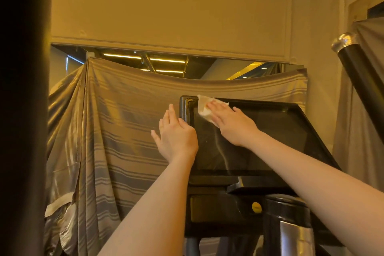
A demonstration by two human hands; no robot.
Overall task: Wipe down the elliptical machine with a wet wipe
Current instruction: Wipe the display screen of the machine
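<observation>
Wiping the console screen (pixel 249 141), near its top left corner. Right hand (pixel 232 124) laid flat on the wipe (pixel 204 108), fingers (pixel 218 108) straight and close together, pressing the cloth against the glass rather than pinching it. Wipe partly bunched under the palm, one corner poking up past the screen's upper edge. Left hand (pixel 176 137) at the screen's left frame, fingers straight and slightly spread, holding nothing; touching the frame or just beside it, cannot tell which. Faint streaks visible lower on the glass, so probably an early or middle pass over the screen.

Likely next: drawing the wipe across or down the glass in even strokes, keeping the palm flat so the cloth does not roll up. Possibly steadying the console with the left hand while pushing. Lower parts of the machine, such as the dark housing (pixel 218 212) beneath and the handle (pixel 357 64) at right, seemingly not yet done. Striped sheet (pixel 124 131) hanging behind.
</observation>
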